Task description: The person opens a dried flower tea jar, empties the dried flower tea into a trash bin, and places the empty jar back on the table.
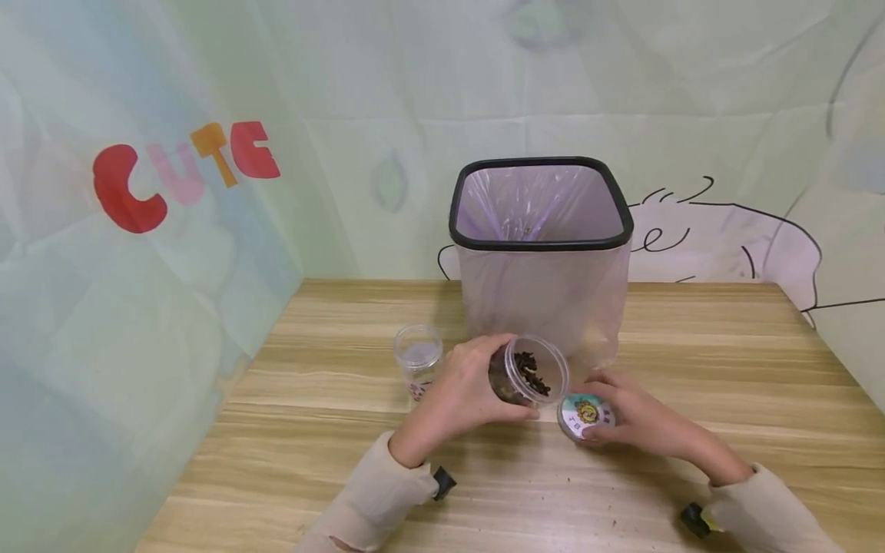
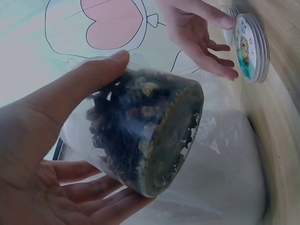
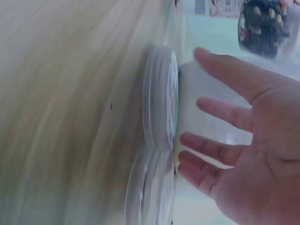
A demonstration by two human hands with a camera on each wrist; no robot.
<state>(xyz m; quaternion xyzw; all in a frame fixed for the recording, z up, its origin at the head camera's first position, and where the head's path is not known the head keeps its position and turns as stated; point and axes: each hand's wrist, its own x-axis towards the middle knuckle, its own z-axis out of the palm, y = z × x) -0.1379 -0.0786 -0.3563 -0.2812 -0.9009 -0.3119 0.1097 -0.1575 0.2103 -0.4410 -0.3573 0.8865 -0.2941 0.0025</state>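
Observation:
My left hand [image 1: 465,388] grips a clear plastic jar [image 2: 140,126] by its sides, lifted above the table and tilted. Its uncovered mouth faces up and toward the head camera. Dark dried bits with some paler round pieces lie in the lower part of this jar. My right hand [image 1: 639,418] hovers over a round lid [image 1: 584,416] with a printed label, fingers spread and loosely bent, holding nothing. In the right wrist view a second lid [image 3: 150,192] lies against the first; the hand hides it in the head view.
Left of the held jar stands another clear jar [image 1: 419,355], uncovered, with some reddish bits low inside. Behind the hands is a bin [image 1: 546,288] with a black rim [image 1: 542,246] and a thin plastic liner. Small dark crumbs dot the wooden table [image 1: 332,415]. Printed cloth walls surround it.

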